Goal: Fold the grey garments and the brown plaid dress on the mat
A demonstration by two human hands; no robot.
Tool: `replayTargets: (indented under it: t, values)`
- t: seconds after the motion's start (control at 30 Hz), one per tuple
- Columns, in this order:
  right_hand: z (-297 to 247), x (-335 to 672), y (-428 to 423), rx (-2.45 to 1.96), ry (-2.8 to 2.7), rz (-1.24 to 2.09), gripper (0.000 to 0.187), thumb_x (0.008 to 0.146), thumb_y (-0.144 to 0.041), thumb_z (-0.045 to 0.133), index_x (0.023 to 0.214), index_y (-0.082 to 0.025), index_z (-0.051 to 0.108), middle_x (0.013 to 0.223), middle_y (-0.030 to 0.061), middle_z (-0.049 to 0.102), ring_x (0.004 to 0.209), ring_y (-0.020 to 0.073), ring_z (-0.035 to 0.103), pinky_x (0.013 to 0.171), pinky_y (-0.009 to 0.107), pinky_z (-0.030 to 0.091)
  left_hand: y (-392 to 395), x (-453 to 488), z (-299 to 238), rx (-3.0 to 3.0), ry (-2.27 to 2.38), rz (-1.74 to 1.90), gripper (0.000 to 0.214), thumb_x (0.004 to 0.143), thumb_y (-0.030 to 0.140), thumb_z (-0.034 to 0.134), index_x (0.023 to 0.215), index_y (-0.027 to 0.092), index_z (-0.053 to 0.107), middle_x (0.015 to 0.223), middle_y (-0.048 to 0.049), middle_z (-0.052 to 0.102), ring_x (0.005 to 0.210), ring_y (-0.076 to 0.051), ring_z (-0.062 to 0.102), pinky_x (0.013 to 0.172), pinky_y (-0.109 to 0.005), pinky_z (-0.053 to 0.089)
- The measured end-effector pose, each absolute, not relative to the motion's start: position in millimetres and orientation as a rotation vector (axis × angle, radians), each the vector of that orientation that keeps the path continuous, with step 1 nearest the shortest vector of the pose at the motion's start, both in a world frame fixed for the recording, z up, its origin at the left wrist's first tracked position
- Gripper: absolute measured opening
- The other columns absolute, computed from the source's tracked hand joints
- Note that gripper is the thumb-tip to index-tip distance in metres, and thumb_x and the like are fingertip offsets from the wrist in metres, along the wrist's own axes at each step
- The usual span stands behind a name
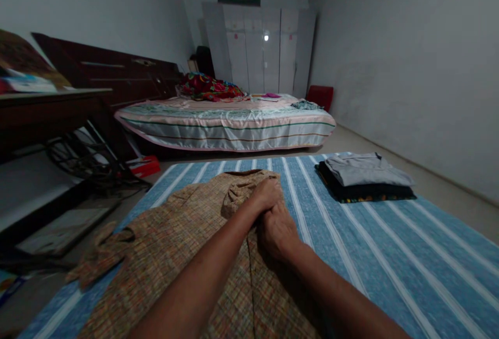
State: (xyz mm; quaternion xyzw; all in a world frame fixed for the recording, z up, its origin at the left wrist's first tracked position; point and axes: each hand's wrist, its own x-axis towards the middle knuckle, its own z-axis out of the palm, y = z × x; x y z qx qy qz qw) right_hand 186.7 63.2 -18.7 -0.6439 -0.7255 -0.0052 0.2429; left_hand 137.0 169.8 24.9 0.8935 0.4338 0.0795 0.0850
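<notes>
Striped blue cloth point(390, 256) bears a brown plaid garment point(187, 230), folded clothes point(366, 171) lying to the right. Left hand point(268, 192) and right hand point(278, 230) meet near the garment's far right corner; whether they grip fabric, I cannot tell.

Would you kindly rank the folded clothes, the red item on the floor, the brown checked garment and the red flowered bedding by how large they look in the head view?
1. Brown checked garment
2. Folded clothes
3. Red flowered bedding
4. Red item
This is apparent size only; the garment lies nearest the camera.
</notes>
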Motion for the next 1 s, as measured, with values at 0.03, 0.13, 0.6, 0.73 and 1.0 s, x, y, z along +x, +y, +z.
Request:
replayTargets:
  t: [0.03, 0.13, 0.6, 0.73, 1.0]
  values:
    - [-23, 189, 70, -1.773, -1.983, -0.003, 0.044, 0.09, -0.018, 0.04, 0.131, -0.006, 0.052, 0.133, 0.0189, 0.053, 0.125, 0.0279, 0.045, 0.107, 0.043, 0.033, 172, 134, 25, 2.658, 1.348, 0.272, 0.024, 0.089, 0.018, 0.042, 0.091, 0.014, 0.065, 0.09, -0.0084, 0.07, 0.083, -0.019, 0.065, 0.074, -0.026, 0.048]
    - [-34, 195, 79, -1.832, -1.988, 0.034, 0.049, 0.094, -0.028, 0.038, 0.135, -0.003, 0.047, 0.14, 0.0215, 0.047, 0.132, 0.0312, 0.039, 0.109, 0.045, 0.029, 175, 122, 25, 2.663, 1.488, 0.327, 0.023, 0.089, 0.019, 0.043, 0.097, 0.016, 0.064, 0.096, -0.0072, 0.069, 0.091, -0.018, 0.065, 0.079, -0.025, 0.047]
    - [-31, 195, 79, -1.907, -2.012, 0.173, 0.059, 0.096, -0.038, 0.036, 0.139, 0.001, 0.042, 0.147, 0.0249, 0.037, 0.139, 0.0355, 0.029, 0.112, 0.045, 0.023, 180, 112, 28, 2.76, 1.962, 0.188, 0.026, 0.088, 0.026, 0.049, 0.102, 0.015, 0.067, 0.111, -0.015, 0.066, 0.113, -0.03, 0.055, 0.093, -0.04, 0.043]
    - [-33, 195, 79, -1.888, -2.003, 0.159, 0.059, 0.096, -0.039, 0.037, 0.138, 0.001, 0.044, 0.146, 0.0246, 0.04, 0.138, 0.0349, 0.03, 0.112, 0.045, 0.023, 194, 123, 27, 2.826, 1.9, 0.14, 0.031, 0.089, 0.034, 0.05, 0.11, 0.016, 0.065, 0.118, -0.0129, 0.064, 0.117, -0.027, 0.053, 0.098, -0.039, 0.039]
    - [-33, 196, 80, -1.894, -2.003, 0.179, 0.06, 0.097, -0.04, 0.036, 0.14, 0.0, 0.042, 0.148, 0.0247, 0.037, 0.14, 0.0357, 0.028, 0.112, 0.046, 0.023, 214, 125, 18, 2.843, 1.814, -0.055, 0.021, 0.083, 0.03, 0.061, 0.091, 0.014, 0.073, 0.099, -0.0156, 0.07, 0.103, -0.03, 0.062, 0.087, -0.036, 0.048]
